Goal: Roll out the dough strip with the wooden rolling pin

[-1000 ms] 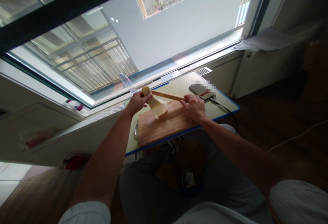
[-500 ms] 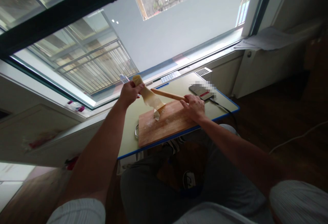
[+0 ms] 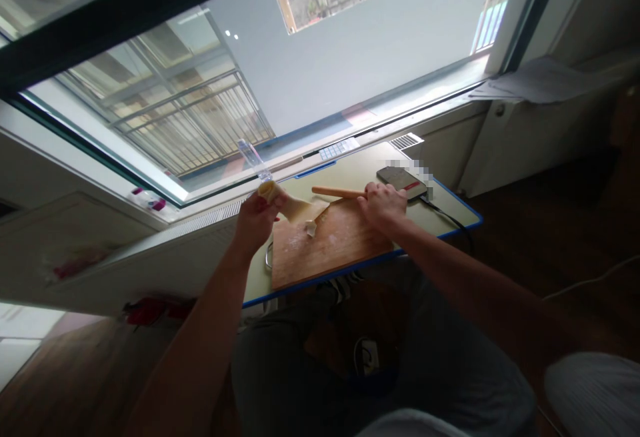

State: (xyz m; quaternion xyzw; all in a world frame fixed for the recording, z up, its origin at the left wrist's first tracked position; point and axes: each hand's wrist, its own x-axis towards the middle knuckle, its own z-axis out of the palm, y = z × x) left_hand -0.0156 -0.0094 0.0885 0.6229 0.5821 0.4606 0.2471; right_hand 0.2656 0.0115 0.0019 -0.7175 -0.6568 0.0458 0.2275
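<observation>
My left hand [image 3: 257, 220] is closed on one end of a thin sheet of dough [image 3: 299, 210], which droops toward the far left part of a wooden cutting board [image 3: 340, 240]. A small pale scrap of dough [image 3: 311, 228] rests on the board, where white flour marks show. At the board's far right side, my right hand [image 3: 384, 205] is wrapped round one end of a wooden rolling pin [image 3: 336, 192]. The pin's free end points left, close to the dough. The board's metal handle [image 3: 269, 256] shows at its left edge.
The board lies on a small pale table with a blue edge [image 3: 320, 269]. A dark flat device [image 3: 400, 180] with a cable sits at the table's right. Behind stand a clear bottle [image 3: 254, 159] and a white keypad-like object [image 3: 337, 149] by the window.
My left hand has come down and nearer, lowering the dough sheet toward the board. The rolling pin has turned flatter, its free end moving right. The view has shifted slightly.
</observation>
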